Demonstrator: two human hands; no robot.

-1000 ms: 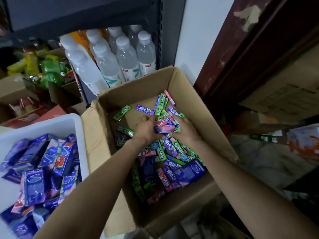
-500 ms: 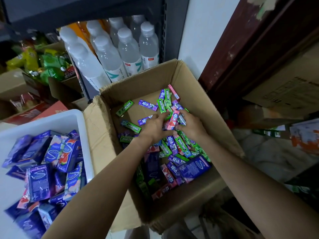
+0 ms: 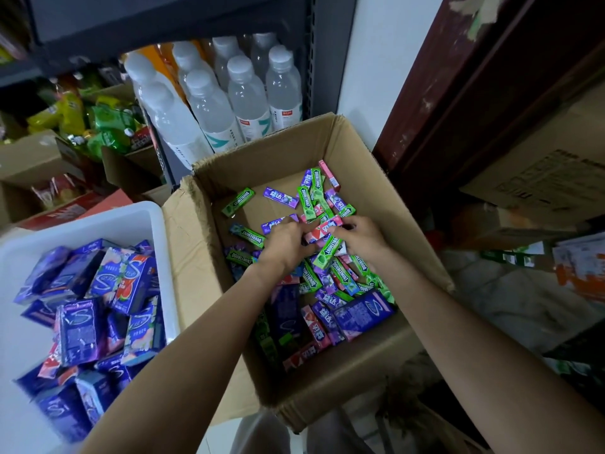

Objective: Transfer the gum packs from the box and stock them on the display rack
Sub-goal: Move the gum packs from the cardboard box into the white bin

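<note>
Hands were deep in the cardboard box (image 3: 376, 178), gathering. The left hand (image 3: 284, 244) and right hand (image 3: 358, 239) met over a pink gum pack (image 3: 322, 231), both sets of fingers curled round a small bundle that included a green stick (image 3: 327, 253). A second earlier they had been pressed lower into the pile; now the bundle sat higher and clearer, so I judged a handful was nearly ready to lift out. Loose gum packs (image 3: 330, 290) littered the box floor; no display rack was in sight. Beside it stood a white bin (image 3: 82, 221) of blue packets.

Brown cardboard box (image 3: 386, 204); green, purple, pink gum packs (image 3: 327, 276); white bin (image 3: 82, 224), blue-purple packets (image 3: 82, 329); white-capped clear bottles (image 3: 248, 93).
</note>
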